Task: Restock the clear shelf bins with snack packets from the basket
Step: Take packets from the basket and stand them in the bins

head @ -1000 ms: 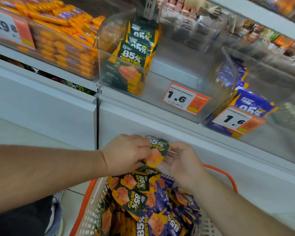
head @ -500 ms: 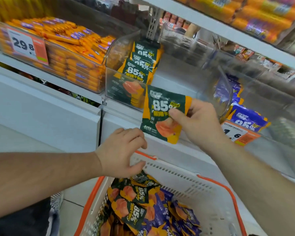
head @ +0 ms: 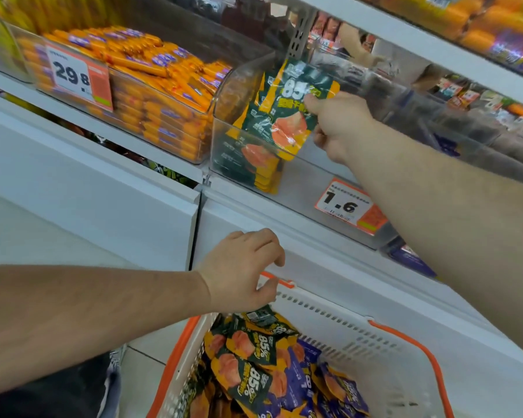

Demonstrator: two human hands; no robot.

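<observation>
Half a second ago we held the green packet point(head: 293, 116) in front of the shelf, just above the basket; now our right hand point(head: 338, 125) has carried it up and over the front wall of the clear bin point(head: 239, 140), so it sits against the stack of matching green packets point(head: 254, 164) standing at the bin's left end. We judge this packet nearly stocked: it only needs setting down against the stack and letting go.

Our right hand grips the packet along its right edge, thumb across the printed face and fingers curled behind it. Whether the packet's bottom corner touches the bin floor we cannot tell.

Our left hand point(head: 242, 273) has lifted a little and hovers just above the basket point(head: 405, 351), fingers loosely curled, holding nothing. Beneath it, green and purple packets point(head: 254, 366) lie heaped in the basket, so plenty remain to shelve.
</observation>
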